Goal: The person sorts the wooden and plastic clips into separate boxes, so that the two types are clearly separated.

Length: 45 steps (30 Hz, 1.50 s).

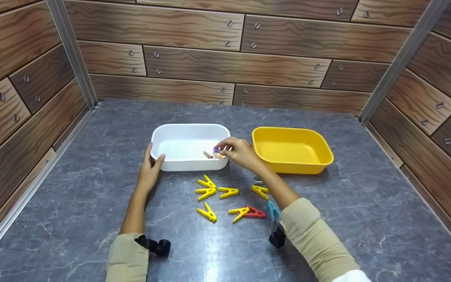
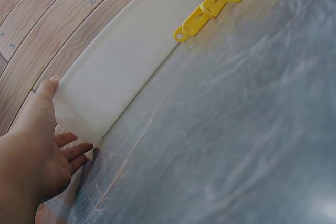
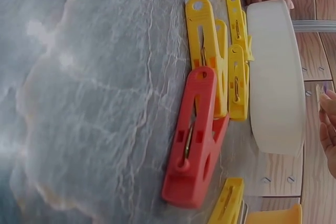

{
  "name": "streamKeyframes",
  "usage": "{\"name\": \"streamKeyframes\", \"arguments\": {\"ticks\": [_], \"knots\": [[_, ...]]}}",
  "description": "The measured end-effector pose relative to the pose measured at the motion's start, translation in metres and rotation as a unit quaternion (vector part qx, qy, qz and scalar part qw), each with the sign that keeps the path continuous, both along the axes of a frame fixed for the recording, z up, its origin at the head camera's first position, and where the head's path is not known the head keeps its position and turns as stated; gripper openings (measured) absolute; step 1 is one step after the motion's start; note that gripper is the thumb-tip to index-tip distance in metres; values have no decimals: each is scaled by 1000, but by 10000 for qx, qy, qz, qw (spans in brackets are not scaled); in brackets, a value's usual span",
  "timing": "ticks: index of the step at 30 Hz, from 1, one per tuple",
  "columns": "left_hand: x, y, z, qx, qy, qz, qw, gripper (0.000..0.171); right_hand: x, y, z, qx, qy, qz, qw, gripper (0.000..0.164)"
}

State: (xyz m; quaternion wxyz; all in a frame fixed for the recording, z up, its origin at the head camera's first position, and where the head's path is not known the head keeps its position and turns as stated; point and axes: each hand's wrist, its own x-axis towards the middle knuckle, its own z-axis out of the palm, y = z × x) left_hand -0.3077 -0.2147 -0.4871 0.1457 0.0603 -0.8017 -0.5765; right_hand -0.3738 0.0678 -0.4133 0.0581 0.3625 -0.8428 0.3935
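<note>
My left hand (image 1: 149,172) grips the left end of a white plastic tub (image 1: 194,165), thumb at the rim and fingers along the outside. In the left wrist view the left hand (image 2: 37,150) holds the tub's near corner. Over the tub's right end, my right hand (image 1: 241,152) pinches a small purple item (image 1: 216,149), too small to make out its kind. Below that hand, a few small pieces (image 1: 208,154) lie on the tub floor, partly hidden by the fingers. In the right wrist view only part of the right hand (image 3: 329,129) shows.
A yellow tub (image 1: 294,168) stands right of the white one. On the grey marbled table in front lie several yellow clothespins (image 1: 207,213), a red clothespin (image 1: 255,212) and a blue clothespin (image 1: 273,211), the last near the right sleeve. Wood-patterned walls (image 1: 194,62) enclose the table.
</note>
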Motion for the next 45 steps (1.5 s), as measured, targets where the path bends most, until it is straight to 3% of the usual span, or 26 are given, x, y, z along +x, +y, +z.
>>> {"name": "streamKeyframes", "arguments": {"ticks": [9, 18, 31, 45], "knots": [[0, 0, 0, 159, 86, -112, 9998, 69, -5, -9, -4, -165, 44, -571, 9982, 12], [-1, 0, -1, 89, -59, -20, 9999, 69, -12, -17, -16, -410, 171, -827, 9956, 11], [-1, -1, -1, 133, 11, 11, 9999, 68, -16, -29, -41, -853, 742, -875, 9897, 13], [-1, 0, 0, -2, -105, 47, 9999, 67, -16, -29, -42, -860, 601, -1005, 9894, 14]]}}
